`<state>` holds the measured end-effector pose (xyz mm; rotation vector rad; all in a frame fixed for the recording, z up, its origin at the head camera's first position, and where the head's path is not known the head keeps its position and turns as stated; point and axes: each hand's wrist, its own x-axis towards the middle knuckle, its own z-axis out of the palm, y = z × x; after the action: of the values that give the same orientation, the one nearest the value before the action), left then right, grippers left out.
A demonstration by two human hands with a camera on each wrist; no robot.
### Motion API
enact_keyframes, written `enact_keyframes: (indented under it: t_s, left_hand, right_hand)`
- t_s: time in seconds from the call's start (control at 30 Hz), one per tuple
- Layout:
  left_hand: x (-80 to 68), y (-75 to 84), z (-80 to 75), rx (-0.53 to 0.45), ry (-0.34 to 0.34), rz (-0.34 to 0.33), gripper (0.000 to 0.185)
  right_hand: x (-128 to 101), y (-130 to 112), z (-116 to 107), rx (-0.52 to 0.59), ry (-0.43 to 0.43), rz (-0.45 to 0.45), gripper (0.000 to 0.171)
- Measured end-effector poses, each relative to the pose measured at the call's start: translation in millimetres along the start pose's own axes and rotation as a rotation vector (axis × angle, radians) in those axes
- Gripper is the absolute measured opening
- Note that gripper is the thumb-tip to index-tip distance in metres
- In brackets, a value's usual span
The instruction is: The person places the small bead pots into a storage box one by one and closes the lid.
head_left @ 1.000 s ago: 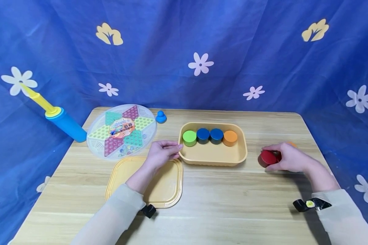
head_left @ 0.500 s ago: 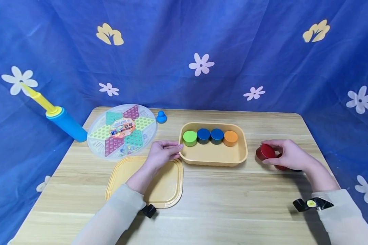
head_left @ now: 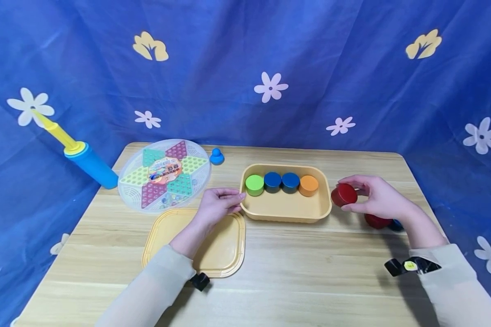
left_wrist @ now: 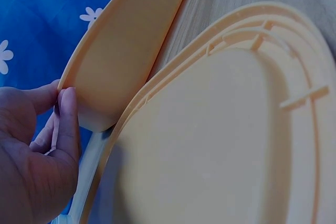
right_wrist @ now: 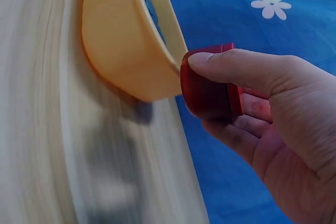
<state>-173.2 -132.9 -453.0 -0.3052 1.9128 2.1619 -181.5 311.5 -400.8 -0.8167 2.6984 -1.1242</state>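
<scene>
Wooden surface point(head_left: 294, 272) carries the work: your right hand point(head_left: 382, 200) has its grip pinched around a red disc point(head_left: 343, 194), thumb on top and fingers beneath, holding it lifted just beside the right rim of the tan tray point(head_left: 286, 212) so it can pass over the wall. Your left hand point(head_left: 217, 206) grips the tray's left rim with curled fingertips, which steadies it. Inside, green point(head_left: 254, 185), two blue point(head_left: 281, 181) and orange discs point(head_left: 308, 185) line the far wall, leaving the near floor free; another red disc point(head_left: 376, 221) lies behind your right hand, and the tan lid point(head_left: 225, 254) lies flat below your left.
</scene>
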Motion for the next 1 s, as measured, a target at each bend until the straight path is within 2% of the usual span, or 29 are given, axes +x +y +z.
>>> enact_keyframes:
  t_s: [0.23, 0.53, 0.83, 1.0]
  left_hand:
    - [0.1, -0.5, 0.0, 0.001, 0.002, -0.005, 0.029]
    - [0.2, -0.3, -0.7, -0.005, -0.001, -0.012, 0.029]
    - [-0.1, 0.2, -0.7, -0.001, -0.007, -0.015, 0.028]
    - [-0.4, 0.7, -0.4, 0.000, -0.003, -0.016, 0.028]
  right_hand:
    - [15.3, -13.2, 4.6, 0.008, -0.017, 0.005, 0.066]
    - [34.6, -27.9, 17.6, 0.072, -0.023, -0.005, 0.069]
    - [58.7, -40.7, 37.0, 0.095, -0.046, -0.078, 0.072]
    - [71.1, -49.2, 50.7, 0.121, -0.060, -0.084, 0.072]
